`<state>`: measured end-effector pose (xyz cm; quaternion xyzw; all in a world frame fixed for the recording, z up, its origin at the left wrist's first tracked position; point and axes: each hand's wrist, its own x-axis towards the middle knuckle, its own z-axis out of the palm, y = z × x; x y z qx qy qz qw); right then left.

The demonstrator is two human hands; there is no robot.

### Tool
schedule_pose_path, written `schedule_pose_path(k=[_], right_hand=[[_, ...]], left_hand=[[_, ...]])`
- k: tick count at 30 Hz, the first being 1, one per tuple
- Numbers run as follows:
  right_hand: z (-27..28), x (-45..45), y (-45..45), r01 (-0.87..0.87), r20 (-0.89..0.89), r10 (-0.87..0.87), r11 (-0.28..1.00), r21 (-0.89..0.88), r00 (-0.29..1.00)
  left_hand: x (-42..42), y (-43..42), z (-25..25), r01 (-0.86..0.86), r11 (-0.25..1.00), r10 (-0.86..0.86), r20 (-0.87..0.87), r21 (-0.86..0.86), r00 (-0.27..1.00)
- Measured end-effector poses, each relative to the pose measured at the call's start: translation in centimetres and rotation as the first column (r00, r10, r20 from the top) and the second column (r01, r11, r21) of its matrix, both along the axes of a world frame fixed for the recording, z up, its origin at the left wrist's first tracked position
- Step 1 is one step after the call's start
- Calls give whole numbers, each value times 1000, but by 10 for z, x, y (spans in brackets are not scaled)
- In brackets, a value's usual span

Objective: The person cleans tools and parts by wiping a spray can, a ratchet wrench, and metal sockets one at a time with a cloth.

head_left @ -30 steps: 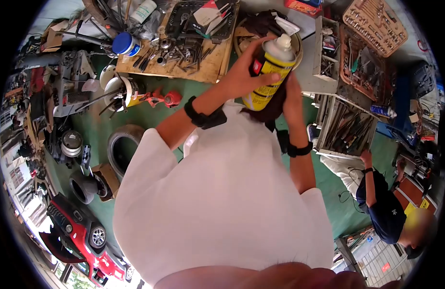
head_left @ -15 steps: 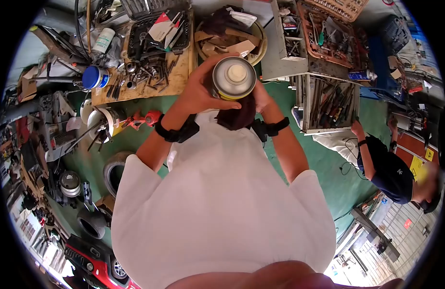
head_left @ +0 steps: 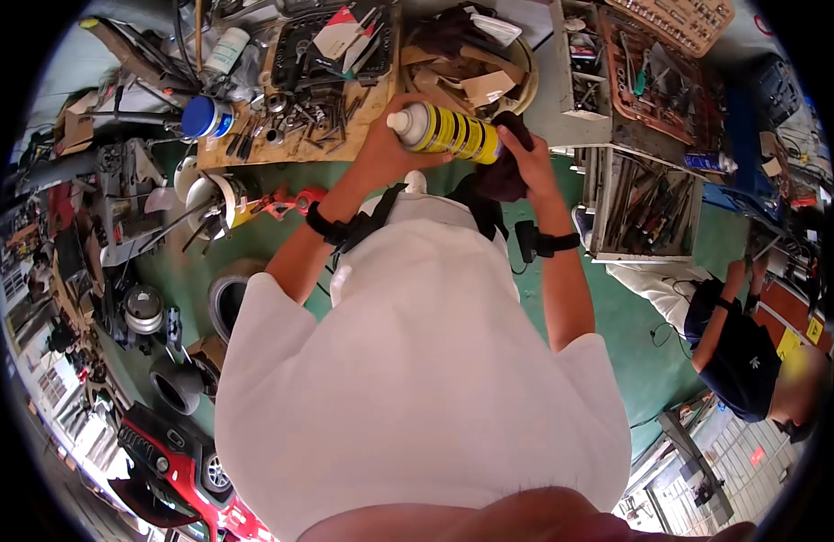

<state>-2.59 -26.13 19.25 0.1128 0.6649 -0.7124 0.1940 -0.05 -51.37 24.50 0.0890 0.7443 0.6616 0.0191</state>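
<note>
A yellow-and-black spray can (head_left: pixel 455 133) lies almost sideways in front of my chest, its pale nozzle end pointing left. My left hand (head_left: pixel 387 147) is wrapped round the nozzle end of it. At the other end, my right hand (head_left: pixel 531 164) grips a dark maroon cloth (head_left: pixel 505 174) that touches the can's base. Part of the cloth hangs below the can, and the fingers of my right hand are partly hidden by it.
A wooden bench (head_left: pixel 263 149) with sockets and loose tools stands ahead left, holding a blue-lidded tub (head_left: pixel 206 117). Beyond the can is a round bin (head_left: pixel 529 76) with cardboard. At right are an open drawer (head_left: pixel 600 244) of screwdrivers and a person (head_left: pixel 738 348) in dark clothing.
The spray can has turned from end-on to sideways, nozzle now to the left. My right hand has moved right with the cloth to the can's base. The other person's hand has left the drawer.
</note>
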Motion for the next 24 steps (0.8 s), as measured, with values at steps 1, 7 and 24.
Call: schedule_pose_path(k=[1,7,24], right_hand=[[0,1,3,60,74,-62,998,28,995],[6,12,25,270,378,-218,959,-91,900],[-5,60,63,376,110,-384,923,83,917]], left_hand=[[0,-1,-1,-42,997,44,28,-65,999],[-24,-36,-82,-105,932,124,33,-347,992],[-43,-109,-281,-354,701,497,68,-619,865]])
